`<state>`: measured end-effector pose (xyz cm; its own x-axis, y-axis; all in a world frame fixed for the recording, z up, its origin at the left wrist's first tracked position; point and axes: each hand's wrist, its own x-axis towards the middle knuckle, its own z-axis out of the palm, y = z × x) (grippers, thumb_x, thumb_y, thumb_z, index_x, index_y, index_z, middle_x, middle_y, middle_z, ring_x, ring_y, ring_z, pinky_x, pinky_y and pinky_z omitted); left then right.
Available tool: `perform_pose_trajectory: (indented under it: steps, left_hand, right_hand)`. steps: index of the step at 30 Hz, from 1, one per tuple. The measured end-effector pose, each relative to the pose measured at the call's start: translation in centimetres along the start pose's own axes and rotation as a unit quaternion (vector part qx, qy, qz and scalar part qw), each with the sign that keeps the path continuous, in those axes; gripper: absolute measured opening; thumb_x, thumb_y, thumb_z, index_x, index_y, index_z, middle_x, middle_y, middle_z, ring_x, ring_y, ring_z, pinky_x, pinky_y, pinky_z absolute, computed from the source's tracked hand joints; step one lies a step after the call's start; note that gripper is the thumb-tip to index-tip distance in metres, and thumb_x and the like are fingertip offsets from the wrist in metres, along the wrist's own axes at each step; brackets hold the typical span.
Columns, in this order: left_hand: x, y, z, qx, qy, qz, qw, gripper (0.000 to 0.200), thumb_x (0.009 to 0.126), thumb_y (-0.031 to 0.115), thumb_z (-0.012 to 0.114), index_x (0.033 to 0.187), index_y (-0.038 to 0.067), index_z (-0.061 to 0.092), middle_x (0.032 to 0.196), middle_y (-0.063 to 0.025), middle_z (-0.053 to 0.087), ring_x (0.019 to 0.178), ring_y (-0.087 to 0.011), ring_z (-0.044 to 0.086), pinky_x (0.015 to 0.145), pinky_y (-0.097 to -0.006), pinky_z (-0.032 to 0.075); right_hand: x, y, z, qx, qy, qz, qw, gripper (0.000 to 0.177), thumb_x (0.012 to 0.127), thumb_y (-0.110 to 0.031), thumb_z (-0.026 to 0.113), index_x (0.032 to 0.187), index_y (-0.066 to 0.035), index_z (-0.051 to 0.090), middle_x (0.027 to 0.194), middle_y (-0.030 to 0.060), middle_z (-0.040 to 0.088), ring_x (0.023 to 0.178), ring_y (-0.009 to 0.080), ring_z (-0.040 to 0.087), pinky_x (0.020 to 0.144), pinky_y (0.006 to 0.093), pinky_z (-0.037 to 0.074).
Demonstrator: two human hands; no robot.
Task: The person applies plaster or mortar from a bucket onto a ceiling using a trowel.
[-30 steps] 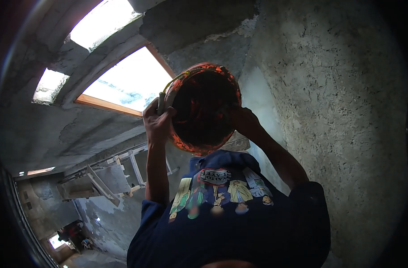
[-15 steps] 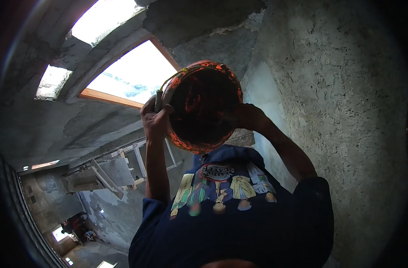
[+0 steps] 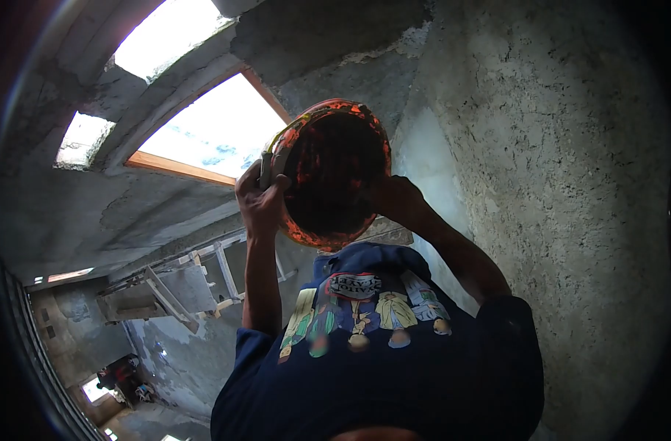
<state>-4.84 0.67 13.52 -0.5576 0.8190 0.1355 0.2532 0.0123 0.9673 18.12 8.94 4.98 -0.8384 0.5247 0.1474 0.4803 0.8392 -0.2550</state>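
An orange-red bucket (image 3: 335, 237) is held up in front of my chest, its round mouth turned towards the camera. Grey residue coats its rim, and the inside is dark with reddish patches. My left hand (image 3: 262, 202) grips the left side of the rim beside the wire handle and its grip (image 3: 265, 170), thumb over the edge. At the right side of the rim, my right hand (image 3: 395, 200) reaches over the mouth; its fingers are lost in shadow, so what they hold cannot be made out.
A rough plastered wall (image 3: 556, 184) rises at the right. At upper left is a wood-framed window opening (image 3: 210, 132). Wooden ladder-like framing (image 3: 225, 272) stands at left, beyond my left arm. Dark items (image 3: 122, 375) lie far off at lower left.
The bucket has shifted slightly left and turned a little, its mouth now looking narrower. My right hand has moved left with it; my left hand stays on the rim.
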Motion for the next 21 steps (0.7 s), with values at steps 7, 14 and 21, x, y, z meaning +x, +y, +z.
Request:
perform_pose_trajectory:
  steps: [7,14,21]
  left_hand:
    - [0.0,-1.5,-0.7,-0.031,0.030,-0.006,0.999,0.016,0.065,0.008,0.062,0.076,-0.003,0.060,0.063,0.0008,0.051,0.059,-0.0082,0.044,0.055,-0.0256,0.038]
    - [0.0,0.2,-0.3,0.003,0.010,0.013,1.000,0.014,0.065,0.007,0.062,0.076,-0.002,0.060,0.062,0.0010,0.050,0.059,-0.0075,0.044,0.055,-0.0245,0.038]
    - [0.2,-0.4,-1.1,0.024,0.008,0.022,0.999,0.014,0.066,0.006,0.061,0.076,-0.002,0.059,0.063,0.0011,0.052,0.059,-0.0072,0.045,0.055,-0.0245,0.039]
  right_hand:
    - [0.6,0.7,-2.9,0.007,-0.008,0.134,0.991,0.014,0.081,-0.019,0.058,0.089,-0.009,0.064,0.086,0.0084,0.061,0.081,0.0282,0.063,0.069,0.0398,0.052]
    - [-0.2,0.2,0.3,-0.046,0.014,0.007,0.999,0.010,0.080,-0.016,0.058,0.087,-0.014,0.064,0.085,0.0037,0.062,0.076,0.0189,0.063,0.065,0.0350,0.053]
    - [0.7,0.3,-4.4,0.020,-0.014,0.070,0.997,0.013,0.081,-0.017,0.058,0.090,-0.010,0.063,0.081,0.0072,0.063,0.078,0.0221,0.065,0.062,0.0352,0.053]
